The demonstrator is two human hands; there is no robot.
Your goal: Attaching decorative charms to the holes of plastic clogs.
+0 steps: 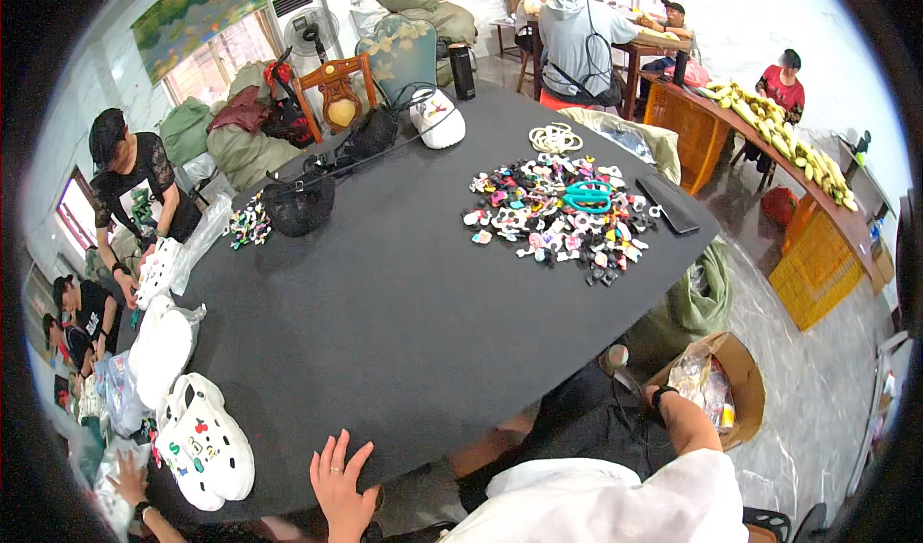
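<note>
A busy workroom holds a large dark counter [385,293] that fills the middle of the view, with other people seated and standing around its edges and at a second table further back.

The left hand [338,485] lies flat on the counter's near edge at about 6 o'clock, fingers spread wide, a ring on one finger, holding nothing. The right hand [642,389] reaches down off the counter's right side at about 4 o'clock, wearing a dark wristband; its fingers are hidden by the counter edge, so whether it is open or closed cannot be told. It is just beside an open cardboard box [735,384] with crinkled plastic bags inside, on the floor.

Nearest the left hand, at about 8 o'clock, sit white clogs [207,447] decorated with small coloured charms. Another person's hand shows just below them at the lower left.

Further out, at about 1 o'clock, a wide pile of small colourful charms [553,221] is spread on the counter, with teal scissors [588,197] lying on top. A dark phone [668,204] lies just right of the pile, and a cluster of pale rings [556,139] just beyond it.
</note>
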